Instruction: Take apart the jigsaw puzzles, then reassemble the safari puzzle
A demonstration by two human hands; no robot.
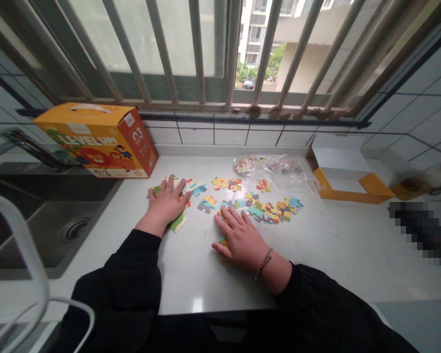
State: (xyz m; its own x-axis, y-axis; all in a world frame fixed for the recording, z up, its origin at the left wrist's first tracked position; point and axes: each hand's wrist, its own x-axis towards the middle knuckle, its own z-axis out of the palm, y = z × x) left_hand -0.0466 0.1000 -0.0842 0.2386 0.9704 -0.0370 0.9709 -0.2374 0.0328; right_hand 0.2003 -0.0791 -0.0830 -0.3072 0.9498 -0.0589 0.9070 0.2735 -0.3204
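My left hand (168,202) lies flat with spread fingers over several colourful jigsaw puzzle pieces on the white countertop (191,274). A green and cream piece (179,222) pokes out under its palm side. My right hand (238,235) also rests with fingers apart on puzzle pieces, which it partly covers. From its fingertips a cluster of pieces (272,210) stretches to the right. Between the hands sits a grey, yellow and blue piece (207,204). Farther back are a yellow piece (219,183), a red and yellow piece (235,184) and another reddish piece (263,185).
An orange puzzle box (95,142) stands at the back left beside a dark sink (29,211). Clear plastic bags (275,166) with more pieces lie behind the cluster. An open orange and white box part (347,181) is at the back right. Window bars (196,54) rise behind.
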